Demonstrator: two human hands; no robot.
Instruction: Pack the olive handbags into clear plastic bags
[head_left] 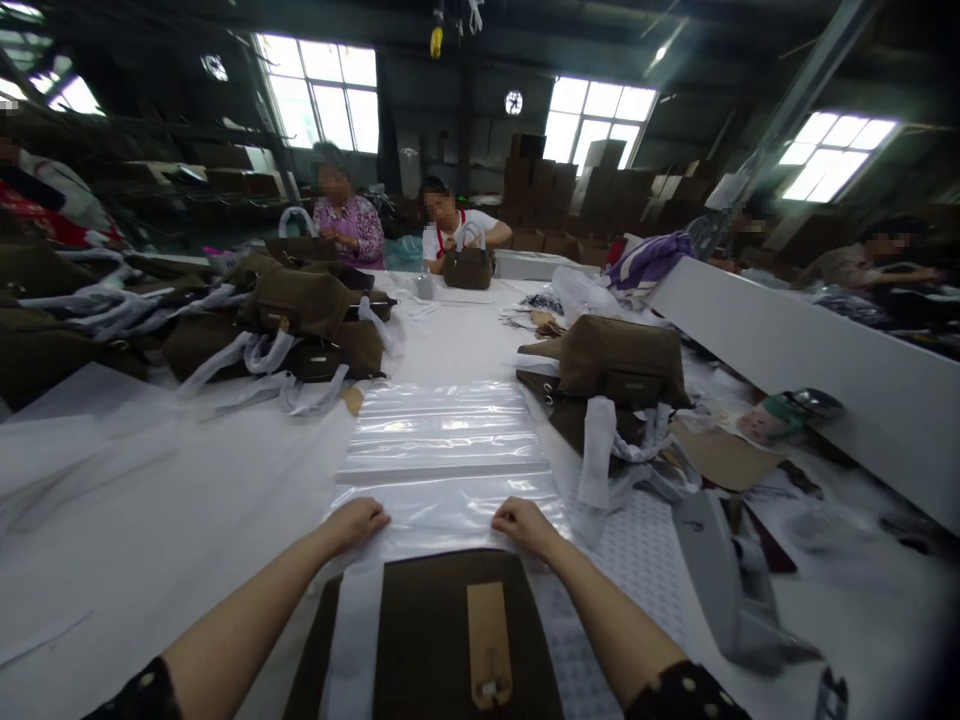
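A clear plastic bag (pixel 450 455) lies flat and creased on the white table, stretching away from me. At its near left side my left hand (pixel 358 523) has its fingers curled closed on the plastic. My right hand (pixel 523 524) pinches the same sheet near its right side. Just below both hands, close to my body, is an olive-brown handbag (pixel 424 630). A white-wrapped strap (pixel 354 635) runs down its left part, and a tan cardboard tag (pixel 489 640) rests on its front.
Brown handbags (pixel 622 360) with wrapped straps lie to the right, and several more bags (pixel 300 305) are heaped at left. A grey tape dispenser (pixel 731 580) stands at right, near a white partition (pixel 810 350). Across the table, two people handle bags.
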